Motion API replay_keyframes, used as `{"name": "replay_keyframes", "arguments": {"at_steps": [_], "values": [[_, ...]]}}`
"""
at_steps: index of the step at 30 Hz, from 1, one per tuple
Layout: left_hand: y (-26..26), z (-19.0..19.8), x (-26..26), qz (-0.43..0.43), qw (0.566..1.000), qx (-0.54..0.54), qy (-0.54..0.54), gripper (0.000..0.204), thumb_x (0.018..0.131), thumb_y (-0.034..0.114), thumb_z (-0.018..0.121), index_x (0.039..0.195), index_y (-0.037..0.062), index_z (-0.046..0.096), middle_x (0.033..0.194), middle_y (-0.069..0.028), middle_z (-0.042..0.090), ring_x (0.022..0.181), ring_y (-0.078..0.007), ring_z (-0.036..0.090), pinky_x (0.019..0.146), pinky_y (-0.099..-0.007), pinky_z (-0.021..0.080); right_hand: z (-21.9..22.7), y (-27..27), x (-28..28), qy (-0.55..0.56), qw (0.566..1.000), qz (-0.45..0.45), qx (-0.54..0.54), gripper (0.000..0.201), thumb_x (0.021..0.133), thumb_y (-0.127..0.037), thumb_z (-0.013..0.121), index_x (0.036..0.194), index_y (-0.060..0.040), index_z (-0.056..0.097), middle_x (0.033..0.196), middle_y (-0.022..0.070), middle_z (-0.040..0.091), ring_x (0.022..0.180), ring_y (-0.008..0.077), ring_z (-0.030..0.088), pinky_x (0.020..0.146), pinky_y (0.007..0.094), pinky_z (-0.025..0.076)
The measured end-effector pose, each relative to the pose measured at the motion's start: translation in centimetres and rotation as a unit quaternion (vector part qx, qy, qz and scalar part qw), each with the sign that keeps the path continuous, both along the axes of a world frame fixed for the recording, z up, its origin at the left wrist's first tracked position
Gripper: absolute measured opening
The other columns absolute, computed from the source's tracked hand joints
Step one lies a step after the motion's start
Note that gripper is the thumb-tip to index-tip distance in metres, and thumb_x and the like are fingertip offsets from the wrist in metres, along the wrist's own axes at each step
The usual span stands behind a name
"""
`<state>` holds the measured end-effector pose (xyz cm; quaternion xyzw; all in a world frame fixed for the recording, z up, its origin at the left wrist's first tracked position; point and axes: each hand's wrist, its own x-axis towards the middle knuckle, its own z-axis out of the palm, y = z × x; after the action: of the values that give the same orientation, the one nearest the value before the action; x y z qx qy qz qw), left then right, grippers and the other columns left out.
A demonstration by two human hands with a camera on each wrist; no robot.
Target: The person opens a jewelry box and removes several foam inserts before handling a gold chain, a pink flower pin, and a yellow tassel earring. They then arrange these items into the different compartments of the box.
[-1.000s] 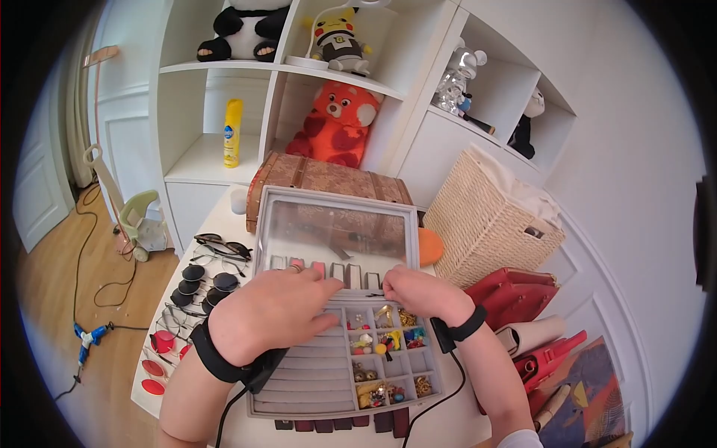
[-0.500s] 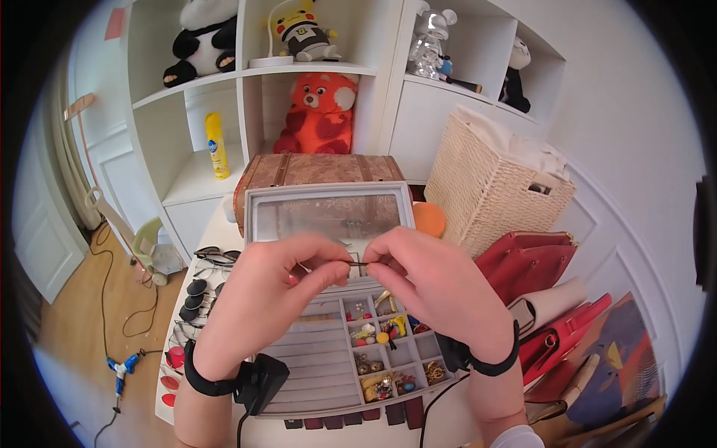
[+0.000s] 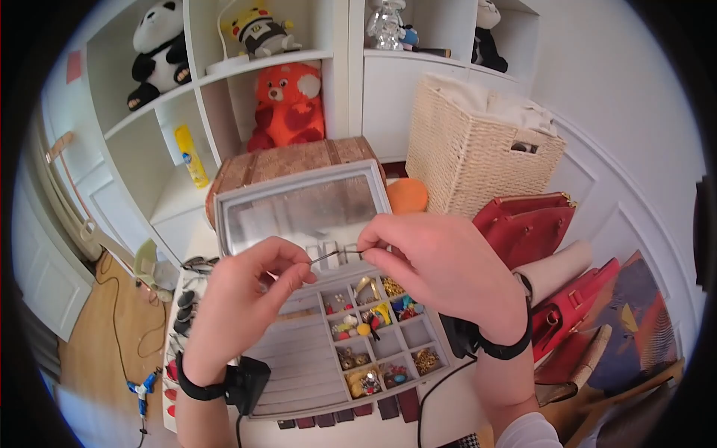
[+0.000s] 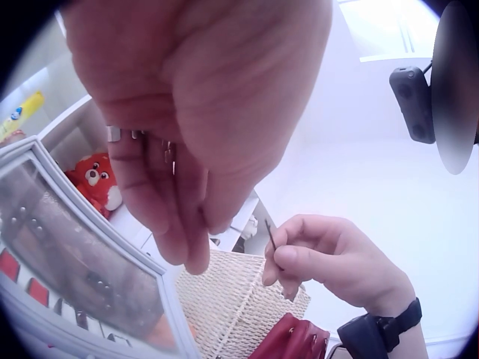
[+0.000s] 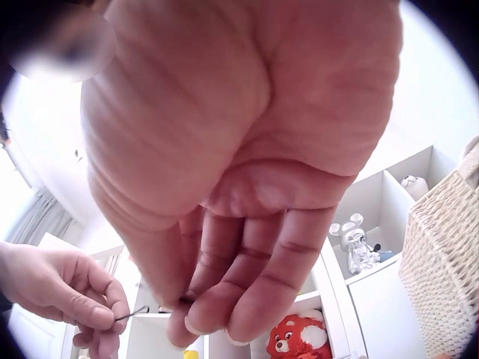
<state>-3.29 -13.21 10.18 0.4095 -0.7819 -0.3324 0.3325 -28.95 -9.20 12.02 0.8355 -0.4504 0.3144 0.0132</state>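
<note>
In the head view my left hand (image 3: 243, 302) pinches a thin dark strip (image 3: 324, 258) between thumb and fingers, above the jewelry box (image 3: 299, 366). Close by on the right, my right hand (image 3: 441, 269) pinches another thin dark length (image 3: 352, 252). The left wrist view shows a free end on the right hand's piece (image 4: 270, 233); the right wrist view shows one on the left hand's piece (image 5: 132, 314). What these pieces are, I cannot tell. Below the hands, the box's compartments hold colorful trinkets (image 3: 364, 328) and gold-colored jewelry (image 3: 426, 361). Its windowed lid (image 3: 299, 209) stands raised behind.
Glasses (image 3: 186, 300) lie left of the box. Behind it are a brown patterned trunk (image 3: 287, 163), an orange object (image 3: 408, 196) and a woven basket (image 3: 478, 149). Red bags (image 3: 526, 228) stand at the right. Shelves behind hold plush toys (image 3: 287, 104) and a yellow can (image 3: 191, 157).
My hands, close together half a second earlier, have moved slightly apart, and more of the thin dark pieces shows between them. The head view has shifted to the right.
</note>
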Motion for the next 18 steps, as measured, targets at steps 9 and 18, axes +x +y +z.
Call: {"name": "replay_keyframes", "arguments": {"at_steps": [9, 18], "values": [[-0.2, 0.4, 0.1, -0.058, 0.969, 0.178, 0.160, 0.015, 0.110, 0.016, 0.063, 0.116, 0.0029, 0.058, 0.109, -0.0141, 0.082, 0.099, -0.0140, 0.077, 0.077, -0.0257, 0.056, 0.0, -0.1, 0.8, -0.086, 0.991, -0.002, 0.107, 0.014, 0.100, -0.015, 0.067, 0.109, -0.0052, 0.063, 0.083, 0.0122, 0.076, 0.074, 0.0339, 0.074, 0.066, 0.0431, 0.056], [-0.4, 0.0, 0.1, -0.053, 0.980, 0.146, 0.121, 0.017, 0.109, 0.016, 0.066, 0.114, 0.0009, 0.061, 0.109, -0.0140, 0.082, 0.097, -0.0134, 0.076, 0.078, -0.0257, 0.056, -0.5, -0.5, 1.2, -0.139, 0.986, -0.021, 0.091, 0.017, 0.099, -0.016, 0.075, 0.108, -0.0033, 0.069, 0.085, 0.0050, 0.075, 0.076, 0.0144, 0.075, 0.070, 0.0281, 0.058]]}}
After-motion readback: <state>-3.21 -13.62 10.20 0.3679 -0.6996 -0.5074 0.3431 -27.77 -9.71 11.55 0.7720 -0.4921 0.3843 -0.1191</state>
